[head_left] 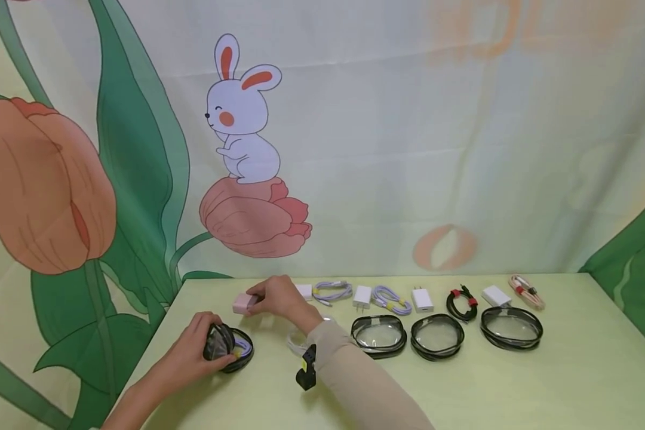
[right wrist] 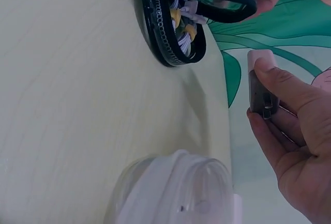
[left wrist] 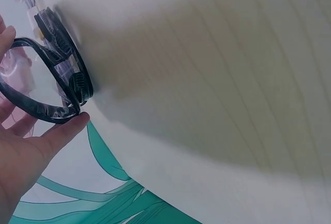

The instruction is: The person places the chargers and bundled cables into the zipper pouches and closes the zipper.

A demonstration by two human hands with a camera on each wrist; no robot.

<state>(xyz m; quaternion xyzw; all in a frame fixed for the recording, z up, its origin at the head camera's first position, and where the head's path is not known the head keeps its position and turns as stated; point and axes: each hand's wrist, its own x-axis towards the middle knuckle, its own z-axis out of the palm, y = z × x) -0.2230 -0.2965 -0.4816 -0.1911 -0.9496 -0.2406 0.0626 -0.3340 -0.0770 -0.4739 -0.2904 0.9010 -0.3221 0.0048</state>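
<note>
My left hand [head_left: 188,352] grips the raised lid of a small clear zip pouch [head_left: 250,357] with black trim, at the table's left side. Inside that pouch lies a coiled lilac cable [head_left: 242,345] with a yellow tie; the right wrist view shows the cable [right wrist: 181,17] through the unzipped opening. Between thumb and fingers, my right hand [head_left: 282,300] holds a pink charger plug [head_left: 242,303] above the table, behind the pouch and apart from it. Its dark prong side [right wrist: 261,92] shows in the right wrist view.
Along the back are white charger plugs [head_left: 362,296], lilac cables [head_left: 391,300], a black cable [head_left: 461,303] with red ties and a pink cable [head_left: 527,291]. In front lie three black-trimmed clear pouches [head_left: 437,351]. A white-trimmed pouch [right wrist: 170,193] is partly hidden under my right forearm.
</note>
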